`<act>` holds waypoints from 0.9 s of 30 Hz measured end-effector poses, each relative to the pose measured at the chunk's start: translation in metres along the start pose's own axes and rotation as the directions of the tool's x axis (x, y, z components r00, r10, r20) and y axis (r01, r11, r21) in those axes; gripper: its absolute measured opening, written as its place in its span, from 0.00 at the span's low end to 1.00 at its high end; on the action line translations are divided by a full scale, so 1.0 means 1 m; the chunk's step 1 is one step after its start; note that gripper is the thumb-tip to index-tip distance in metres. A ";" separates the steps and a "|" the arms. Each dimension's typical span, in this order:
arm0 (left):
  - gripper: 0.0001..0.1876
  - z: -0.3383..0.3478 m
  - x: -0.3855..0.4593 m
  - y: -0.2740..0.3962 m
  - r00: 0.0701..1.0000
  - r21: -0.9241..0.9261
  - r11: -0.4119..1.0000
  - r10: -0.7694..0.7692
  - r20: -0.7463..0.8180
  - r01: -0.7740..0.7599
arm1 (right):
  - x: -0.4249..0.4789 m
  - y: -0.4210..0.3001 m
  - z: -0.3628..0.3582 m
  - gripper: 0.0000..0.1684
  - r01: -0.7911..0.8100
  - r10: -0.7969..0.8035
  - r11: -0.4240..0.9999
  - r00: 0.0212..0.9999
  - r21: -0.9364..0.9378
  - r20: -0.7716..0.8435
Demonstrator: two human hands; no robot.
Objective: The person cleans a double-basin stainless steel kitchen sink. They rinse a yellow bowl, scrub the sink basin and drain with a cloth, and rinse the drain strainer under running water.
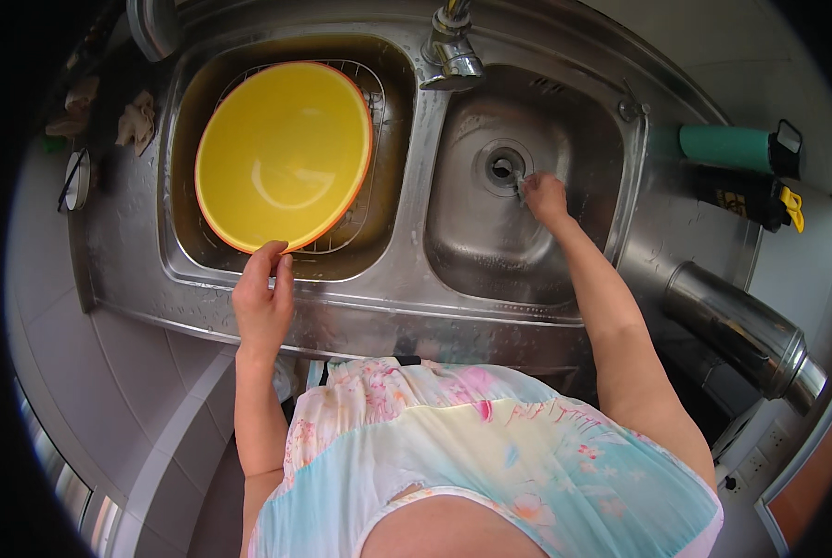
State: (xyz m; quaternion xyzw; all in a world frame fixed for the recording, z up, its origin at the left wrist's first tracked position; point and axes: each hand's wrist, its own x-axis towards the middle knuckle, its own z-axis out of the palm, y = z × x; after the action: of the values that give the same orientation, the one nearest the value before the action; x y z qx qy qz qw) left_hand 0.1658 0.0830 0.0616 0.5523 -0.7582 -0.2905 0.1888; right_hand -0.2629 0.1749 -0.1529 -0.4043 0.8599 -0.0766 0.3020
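A large yellow bowl (pixel 276 139) with an orange rim sits tilted in the left basin (pixel 388 223), on a wire rack (pixel 381 115). My left hand (pixel 266 293) pinches the bowl's near rim between thumb and fingers. In the right basin (pixel 478 244), my right hand (pixel 545 199) is at the edge of the drain (pixel 503 167). Its fingertips close on a small, translucent whitish piece (pixel 520 185), too small to name surely. Inside the drain opening, something pale shows.
A chrome faucet (pixel 454 59) stands between the basins at the back. Right of them lie a green bottle (pixel 726 148), a black bottle (pixel 733 192) with a yellow clip and a steel flask (pixel 737 328). A crumpled beige cloth (pixel 137 122) lies on the left.
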 end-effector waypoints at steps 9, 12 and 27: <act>0.08 -0.001 0.001 0.003 1.000 0.022 1.000 0.006 -0.003 -0.006 | 0.024 -0.041 0.020 0.09 0.317 -0.384 0.910 0.888 -0.268 -0.253; 0.08 -0.001 0.001 0.003 1.000 0.033 0.999 0.019 -0.001 -0.019 | 0.039 -0.028 0.029 0.11 0.421 -0.514 0.821 0.839 -0.387 -0.177; 0.08 0.009 0.000 0.003 0.998 0.001 0.998 0.057 -0.004 -0.057 | -0.028 -0.029 -0.029 0.17 0.021 -0.035 0.982 0.997 -0.189 -0.069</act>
State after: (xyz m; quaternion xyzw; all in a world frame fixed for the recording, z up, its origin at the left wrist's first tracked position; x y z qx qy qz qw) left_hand 0.1578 0.0853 0.0573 0.5311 -0.7735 -0.2835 0.1984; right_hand -0.2469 0.1734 -0.1054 -0.4401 0.8679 -0.0138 0.2302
